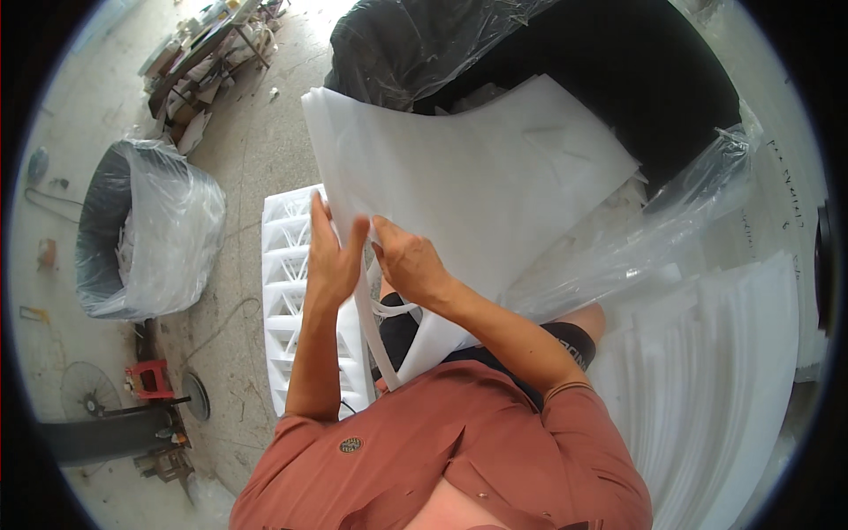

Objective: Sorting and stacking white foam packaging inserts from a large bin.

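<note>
A large white foam sheet [477, 168] is held up in front of me, its lower edge at my chest. My left hand [331, 252] presses flat against the sheet's left edge with fingers extended upward. My right hand [408, 263] pinches the sheet just beside it, where a thin white strip [375, 331] hangs down from the edge toward my lap. Below the hands lies a white foam piece with triangular cut-outs [287, 283].
A bin lined with a clear plastic bag [146, 234] stands on the concrete floor at left. A stack of white foam sheets [715, 353] sits at right. Black material under clear plastic film [618, 62] lies behind. A floor fan [88, 393] and red object are lower left.
</note>
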Available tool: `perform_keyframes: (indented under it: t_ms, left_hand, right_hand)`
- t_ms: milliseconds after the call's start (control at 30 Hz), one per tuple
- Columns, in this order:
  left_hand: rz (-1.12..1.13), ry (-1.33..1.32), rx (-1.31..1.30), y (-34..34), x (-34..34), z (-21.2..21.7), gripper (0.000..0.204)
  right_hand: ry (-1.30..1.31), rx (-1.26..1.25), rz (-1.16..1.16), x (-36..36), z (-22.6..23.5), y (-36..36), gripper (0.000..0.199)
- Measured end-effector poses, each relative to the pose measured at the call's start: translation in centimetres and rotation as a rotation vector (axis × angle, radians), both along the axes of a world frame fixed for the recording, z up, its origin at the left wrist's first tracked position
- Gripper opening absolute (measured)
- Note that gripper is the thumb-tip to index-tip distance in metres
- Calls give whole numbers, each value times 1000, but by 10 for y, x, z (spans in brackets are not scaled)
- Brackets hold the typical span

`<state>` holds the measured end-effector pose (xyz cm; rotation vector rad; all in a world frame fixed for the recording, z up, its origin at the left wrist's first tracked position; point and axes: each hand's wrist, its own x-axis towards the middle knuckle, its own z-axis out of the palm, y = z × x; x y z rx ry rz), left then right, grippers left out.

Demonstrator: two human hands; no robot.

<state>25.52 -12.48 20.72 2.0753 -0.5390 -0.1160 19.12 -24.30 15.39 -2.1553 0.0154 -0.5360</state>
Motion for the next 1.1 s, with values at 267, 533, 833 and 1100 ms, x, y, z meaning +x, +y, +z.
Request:
perform_keyframes:
  t_ms: [267,533,833,1100]
  left_hand:
    - [115,136,-173,-13,93,13,29]
    - [-41,194,-488,-18,104,15,26]
    - [-594,370,-571,-54,47,65,45]
    - [-447,248,-674,-20,74,57,26]
  right_hand:
    - [90,391,-31,-60,29,-45,23]
    - [-266,765,-374,-63,47,-114,24]
    - [-338,459,-230,22,92,-66,68]
    - [-244,1192,-64,-1,57,-119,48]
